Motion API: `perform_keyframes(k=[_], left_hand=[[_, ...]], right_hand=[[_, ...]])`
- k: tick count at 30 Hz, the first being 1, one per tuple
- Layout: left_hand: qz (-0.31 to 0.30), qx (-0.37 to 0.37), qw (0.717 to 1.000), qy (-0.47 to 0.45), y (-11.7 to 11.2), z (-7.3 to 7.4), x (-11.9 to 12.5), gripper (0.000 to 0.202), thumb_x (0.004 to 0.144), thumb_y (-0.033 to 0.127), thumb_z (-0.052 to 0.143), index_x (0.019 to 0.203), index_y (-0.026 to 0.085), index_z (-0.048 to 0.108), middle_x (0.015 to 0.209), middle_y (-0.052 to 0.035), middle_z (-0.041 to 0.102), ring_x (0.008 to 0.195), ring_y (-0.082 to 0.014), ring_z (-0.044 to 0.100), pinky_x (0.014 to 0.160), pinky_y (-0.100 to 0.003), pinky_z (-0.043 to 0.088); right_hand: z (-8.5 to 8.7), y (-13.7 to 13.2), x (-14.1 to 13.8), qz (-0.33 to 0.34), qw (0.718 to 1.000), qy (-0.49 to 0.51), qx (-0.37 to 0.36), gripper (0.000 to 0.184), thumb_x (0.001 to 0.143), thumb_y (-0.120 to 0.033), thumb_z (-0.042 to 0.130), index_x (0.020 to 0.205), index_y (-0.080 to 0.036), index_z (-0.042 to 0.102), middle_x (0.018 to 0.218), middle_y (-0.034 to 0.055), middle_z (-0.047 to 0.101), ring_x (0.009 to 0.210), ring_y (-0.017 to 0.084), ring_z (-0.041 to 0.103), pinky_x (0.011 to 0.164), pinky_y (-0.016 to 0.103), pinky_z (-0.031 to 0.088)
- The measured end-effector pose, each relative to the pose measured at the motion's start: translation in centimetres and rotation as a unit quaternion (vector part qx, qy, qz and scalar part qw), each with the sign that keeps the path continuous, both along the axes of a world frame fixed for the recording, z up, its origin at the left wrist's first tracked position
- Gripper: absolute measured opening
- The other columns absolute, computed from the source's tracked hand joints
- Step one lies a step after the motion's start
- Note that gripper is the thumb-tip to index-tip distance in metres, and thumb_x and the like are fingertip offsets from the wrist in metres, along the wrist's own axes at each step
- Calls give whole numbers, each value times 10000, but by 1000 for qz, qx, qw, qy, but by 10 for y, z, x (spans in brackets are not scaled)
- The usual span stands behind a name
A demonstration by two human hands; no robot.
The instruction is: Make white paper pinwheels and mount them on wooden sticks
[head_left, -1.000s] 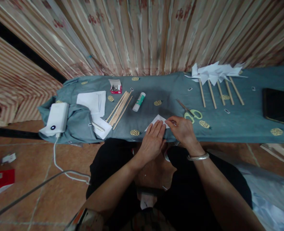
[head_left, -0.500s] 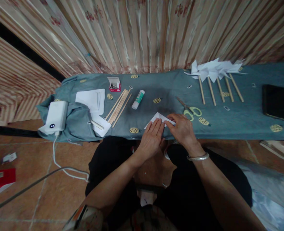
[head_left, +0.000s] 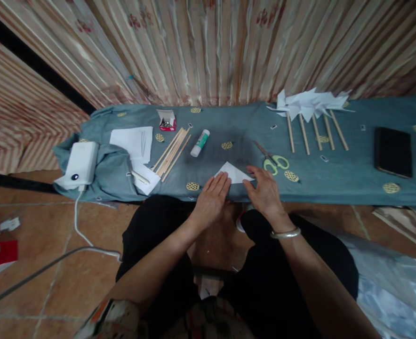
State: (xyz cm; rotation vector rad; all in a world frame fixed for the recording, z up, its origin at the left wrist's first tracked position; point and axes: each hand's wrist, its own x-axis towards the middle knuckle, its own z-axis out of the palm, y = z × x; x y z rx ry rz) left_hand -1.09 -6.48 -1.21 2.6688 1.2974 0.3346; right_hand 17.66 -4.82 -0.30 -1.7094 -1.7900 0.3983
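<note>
A white sheet of paper folded into a triangle (head_left: 233,173) lies near the front edge of the cloth-covered table. My left hand (head_left: 211,195) rests flat with its fingers on the triangle's left part. At the right corner is my right hand (head_left: 264,192), its thumb and forefinger apart on either side of the paper's tip. Green-handled scissors (head_left: 276,163) lie just beyond the right hand. Behind the paper, slightly left, is a glue stick (head_left: 200,143) on its side.
Several wooden sticks (head_left: 172,153) lie left, beside white paper sheets (head_left: 130,141) and a small red box (head_left: 167,121) of metal pieces. Paper pinwheels on sticks (head_left: 314,104) lie back right. A dark phone-like slab (head_left: 393,151) is far right, a white power bank (head_left: 82,163) far left.
My right hand has opened and drawn slightly off the paper, baring more of the folded triangle. My left hand stays on it. The whole view has shifted a little.
</note>
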Motion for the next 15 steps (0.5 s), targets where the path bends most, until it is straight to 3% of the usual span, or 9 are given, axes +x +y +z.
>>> perform_keyframes(k=[7,15], left_hand=[[38,6,999,-2,-11,3,-36,614,888,161,545,1469,90,361,1541,-200,403,1478,-289,305,1186,-522,310],[62,12,998,-9,-22,8,-47,543,918,179,513,1443,92,409,1528,-193,426,1455,-299,353,1177,-543,327]], right_hand=[[-1,-2,17,-11,1000,15,-11,354,813,-187,479,1130,-177,637,1058,134,699,963,283,620,902,474,505],[-1,-1,20,-12,1000,16,-12,348,819,-160,438,1087,-158,659,1027,140,709,906,270,638,885,464,514]])
